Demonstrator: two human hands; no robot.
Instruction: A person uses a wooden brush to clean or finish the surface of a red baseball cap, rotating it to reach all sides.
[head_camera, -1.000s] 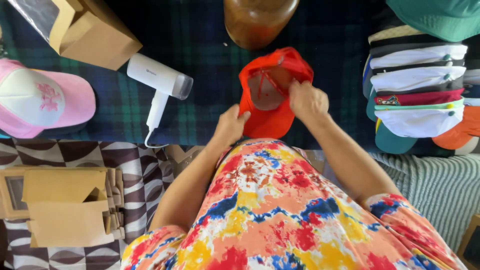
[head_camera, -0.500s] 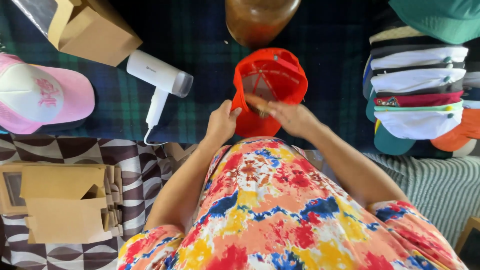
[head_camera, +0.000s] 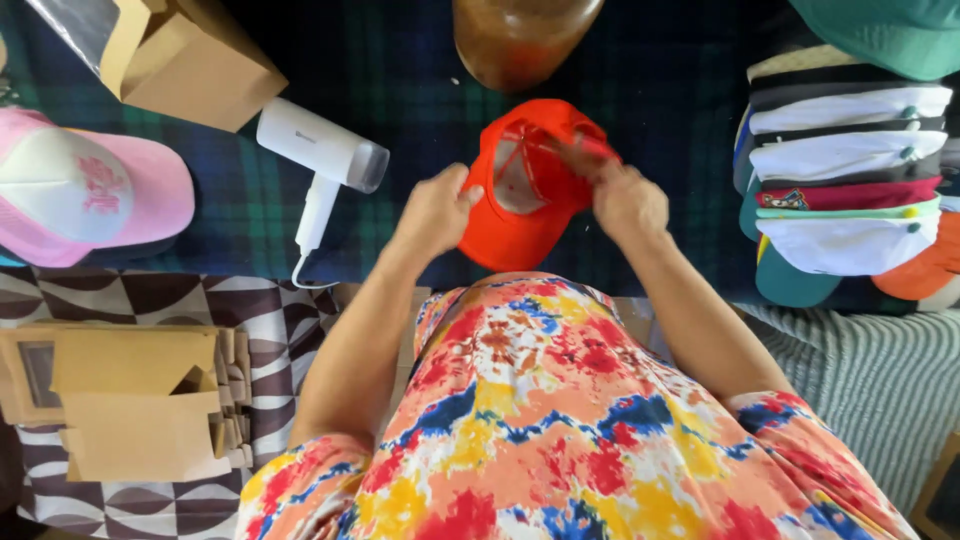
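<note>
I have the bright orange-red fabric baseball cap (head_camera: 520, 200) turned upside down over the dark blue-and-green plaid cloth (head_camera: 400, 100), just in front of my belly. My left hand (head_camera: 435, 210) is curled closed on the cap's left rim, thumb on top. My right hand (head_camera: 628, 200) is pinched shut on the right rim, fingertips tucked into the inside near the back strap.

What could go wrong, as I judge it: I am gripping only the soft edges, so a harder tug with 1 hand could crease the crown or pull the rim out of the other hand. The brown glazed rounded jar (head_camera: 525, 35) stands just beyond the cap; pushing forward could knock it. The white handheld steamer with a clear nozzle (head_camera: 320, 160) lies near my left elbow, and its cord hangs at the table edge, where my arm could catch it.

Counting: 1 orange-red cap in my hands, 1 pink-and-white cap (head_camera: 85, 195) at far left, 1 steamer, 1 jar, 1 open brown cardboard box (head_camera: 190, 65) at top left, 1 pile of flattened cardboard boxes (head_camera: 135, 400) lower left. The stack of folded caps (head_camera: 850, 170) on the right shows roughly 8 brims; the exact number I cannot tell.
</note>
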